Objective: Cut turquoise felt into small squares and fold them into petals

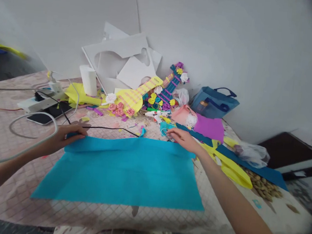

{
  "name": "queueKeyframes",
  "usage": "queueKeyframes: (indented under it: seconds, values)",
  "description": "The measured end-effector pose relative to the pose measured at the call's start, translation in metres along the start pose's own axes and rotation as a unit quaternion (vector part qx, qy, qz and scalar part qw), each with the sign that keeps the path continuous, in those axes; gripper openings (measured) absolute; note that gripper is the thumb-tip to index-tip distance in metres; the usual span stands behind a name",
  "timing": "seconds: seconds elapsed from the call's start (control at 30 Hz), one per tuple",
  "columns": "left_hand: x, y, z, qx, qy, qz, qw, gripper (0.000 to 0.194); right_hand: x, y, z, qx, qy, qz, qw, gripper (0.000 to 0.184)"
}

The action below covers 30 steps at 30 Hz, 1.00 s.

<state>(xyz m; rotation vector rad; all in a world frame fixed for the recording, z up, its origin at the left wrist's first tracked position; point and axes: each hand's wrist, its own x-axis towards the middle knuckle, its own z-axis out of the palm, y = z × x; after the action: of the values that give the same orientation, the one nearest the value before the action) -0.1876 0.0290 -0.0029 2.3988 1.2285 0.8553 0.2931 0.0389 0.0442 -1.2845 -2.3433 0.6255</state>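
We should smooth the sheet (128,180) evenly along its fold, left hand (71,135) and right hand (184,138) by the far edge; whether our fingers pinch it, we cannot tell

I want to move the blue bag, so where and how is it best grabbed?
Probably by the upper handle of the blue bag, from above: it arches up off the rim, while the purple sheet lies close in front.

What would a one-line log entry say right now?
left hand: at blue sheet's far left corner | right hand: over far right edge | sheet: spread, far edge folded
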Motion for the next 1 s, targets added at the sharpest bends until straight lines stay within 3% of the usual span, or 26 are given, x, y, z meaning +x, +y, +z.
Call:
queueKeyframes:
  seconds: [0.1,0.2,0.33,0.47,0.53,0.63,0.77,0.9,1.0]
  values:
    - [-0.002,0.002,-0.003,-0.003,-0.023,0.018,1.000,0.021,0.047,-0.014,0.024,0.071,-0.104,-0.003,0.992,0.031]
    - [-0.004,0.013,-0.007,0.005,-0.034,0.015,0.999,0.020,0.080,-0.026,0.052,0.008,-0.165,0.020,0.986,0.029]
    - [-0.005,0.023,-0.009,0.015,-0.041,0.009,0.999,0.021,0.100,-0.029,0.072,-0.046,-0.139,0.003,0.989,0.030]
    - [-0.005,0.021,-0.007,0.025,-0.050,0.005,0.998,0.022,0.110,-0.021,0.065,-0.109,-0.070,-0.033,0.991,0.007]
    - [-0.004,0.020,-0.006,0.031,-0.059,-0.004,0.998,0.024,0.112,-0.017,0.057,-0.129,-0.050,-0.048,0.989,0.015]
    - [-0.002,0.019,-0.005,0.033,-0.073,-0.018,0.997,0.025,0.104,-0.014,0.045,-0.140,-0.036,-0.066,0.987,0.025]
    - [0.001,0.016,-0.004,0.028,-0.067,-0.031,0.997,0.029,0.060,-0.015,0.027,-0.113,-0.034,-0.085,0.989,0.022]
    - [0.006,0.009,-0.002,0.019,-0.048,-0.031,0.998,0.030,0.003,-0.007,0.012,-0.102,-0.059,-0.042,0.992,0.018]
    - [0.015,0.007,-0.003,0.018,-0.044,-0.039,0.998,0.030,-0.017,0.003,0.007,-0.111,-0.037,-0.011,0.993,0.016]
